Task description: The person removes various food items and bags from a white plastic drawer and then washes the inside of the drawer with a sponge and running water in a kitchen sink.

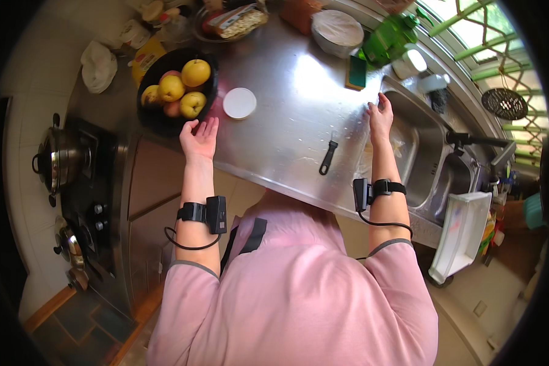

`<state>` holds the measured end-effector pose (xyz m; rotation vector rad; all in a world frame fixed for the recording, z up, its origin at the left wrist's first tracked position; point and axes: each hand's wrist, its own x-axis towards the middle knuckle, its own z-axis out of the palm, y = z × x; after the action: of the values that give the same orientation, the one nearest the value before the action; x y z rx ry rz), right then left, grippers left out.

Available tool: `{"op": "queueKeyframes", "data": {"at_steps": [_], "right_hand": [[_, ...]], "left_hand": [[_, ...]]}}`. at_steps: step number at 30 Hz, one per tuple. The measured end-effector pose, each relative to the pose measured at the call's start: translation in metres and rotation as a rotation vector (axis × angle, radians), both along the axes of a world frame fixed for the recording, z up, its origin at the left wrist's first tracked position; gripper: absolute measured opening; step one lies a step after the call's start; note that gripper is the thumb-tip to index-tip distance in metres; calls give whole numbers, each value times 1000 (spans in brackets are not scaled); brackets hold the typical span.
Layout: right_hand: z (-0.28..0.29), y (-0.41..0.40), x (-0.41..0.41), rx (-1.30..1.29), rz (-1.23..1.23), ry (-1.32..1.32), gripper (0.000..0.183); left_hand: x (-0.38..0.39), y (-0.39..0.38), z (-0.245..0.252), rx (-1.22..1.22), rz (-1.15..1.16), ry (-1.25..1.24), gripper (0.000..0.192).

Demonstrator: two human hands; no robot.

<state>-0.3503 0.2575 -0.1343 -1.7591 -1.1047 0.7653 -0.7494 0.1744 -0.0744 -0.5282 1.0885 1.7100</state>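
My left hand (199, 139) is palm up with its fingers apart, holding nothing, just below a black bowl (142, 120) of yellow and reddish fruit (171, 88). A round white lid (239, 103) lies on the steel counter up and to the right of that hand. Over the left rim of the sink is my right hand (381, 116), its fingers spread and nothing in them. A peeler with a black handle (329, 157) lies on the counter between the hands, nearer the right one. A green and yellow sponge (356, 73) stands above the right hand.
A steel double sink (418, 132) with a black faucet (476, 139) is at the right, a white bin (457, 238) below it. Green soap bottle (389, 41) and covered bowl (337, 33) stand at the back. At the left, a pot (66, 160) sits on the gas stove (96, 183).
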Motion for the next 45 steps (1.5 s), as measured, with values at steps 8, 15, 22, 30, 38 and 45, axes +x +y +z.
{"op": "queueKeyframes", "data": {"at_steps": [8, 15, 22, 30, 38, 45], "right_hand": [[-58, -69, 133, -390, -141, -439, 59], [-54, -74, 99, -755, 6, -384, 85], [-117, -81, 146, -385, -107, -100, 22], [9, -77, 128, -104, 62, -193, 20], [169, -57, 35, 92, 287, 253, 14], [150, -12, -47, 88, 336, 349, 13]], "left_hand": [[85, 7, -10, 2, -583, 20, 36], [176, 9, -22, -23, -732, 79, 35], [215, -9, -10, -141, -1264, 728, 25], [207, 0, -22, -104, -1442, 931, 20], [180, 6, -24, -3, -1404, 919, 23], [122, -3, -23, -6, -1343, 1014, 28]]}}
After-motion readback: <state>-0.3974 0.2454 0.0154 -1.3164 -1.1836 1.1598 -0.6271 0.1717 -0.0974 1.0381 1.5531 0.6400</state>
